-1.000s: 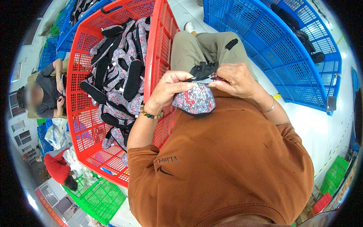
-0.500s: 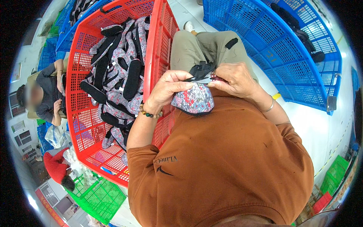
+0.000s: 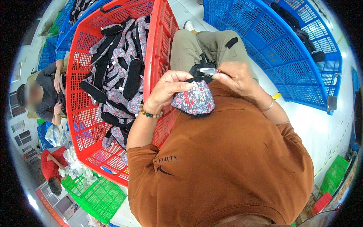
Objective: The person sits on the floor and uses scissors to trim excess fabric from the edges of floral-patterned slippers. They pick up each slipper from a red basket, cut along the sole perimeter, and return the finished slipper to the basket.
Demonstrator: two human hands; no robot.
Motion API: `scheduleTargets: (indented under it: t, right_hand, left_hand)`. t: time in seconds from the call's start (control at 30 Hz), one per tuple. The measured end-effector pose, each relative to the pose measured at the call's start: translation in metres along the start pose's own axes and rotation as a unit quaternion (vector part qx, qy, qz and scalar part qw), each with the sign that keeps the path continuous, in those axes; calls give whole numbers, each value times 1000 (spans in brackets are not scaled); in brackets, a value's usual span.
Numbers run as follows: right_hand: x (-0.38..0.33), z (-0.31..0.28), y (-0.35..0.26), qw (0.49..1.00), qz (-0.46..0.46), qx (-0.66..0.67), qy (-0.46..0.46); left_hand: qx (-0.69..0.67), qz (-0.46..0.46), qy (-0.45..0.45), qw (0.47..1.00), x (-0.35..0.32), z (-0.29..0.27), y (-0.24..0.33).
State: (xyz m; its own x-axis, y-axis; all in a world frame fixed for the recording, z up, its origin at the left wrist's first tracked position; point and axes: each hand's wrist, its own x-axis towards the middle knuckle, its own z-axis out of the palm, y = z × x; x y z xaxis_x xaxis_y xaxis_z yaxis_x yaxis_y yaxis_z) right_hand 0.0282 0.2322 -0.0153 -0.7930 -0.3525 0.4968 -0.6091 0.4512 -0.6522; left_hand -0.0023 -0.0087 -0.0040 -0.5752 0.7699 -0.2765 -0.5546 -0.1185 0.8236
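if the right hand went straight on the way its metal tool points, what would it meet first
Probably the black fabric at the edge of the floral slipper, close to the left hand; depth between metal tool and fabric is unclear.

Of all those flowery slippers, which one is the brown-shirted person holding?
The slipper in the left hand, its rounded floral end toward the brown shirt. That one is held; the pile lies loose in the red crate.

Grey-and-red floral slipper [image 3: 194, 99], red crate [image 3: 154, 47], blue crate [image 3: 261, 49]
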Motion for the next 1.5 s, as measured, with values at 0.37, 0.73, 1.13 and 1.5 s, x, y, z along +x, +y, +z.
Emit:
scheduleTargets:
  t: [0.37, 0.73, 1.13, 1.5]
  right_hand:
    - [8, -26, -24, 984, -46, -150, -88]
    - [11, -25, -43, 974, -23, -204, -101]
    - [15, -32, -51, 975, -19, -182, -128]
    - [34, -42, -62, 947, -66, -251, -188]
  left_hand:
    - [57, 13, -2, 998, -2, 4, 3]
    - [134, 17, 18, 991, -3, 11, 6]
    - [144, 27, 19, 989, -3, 11, 7]
    - [127, 22, -17, 992, -4, 12, 9]
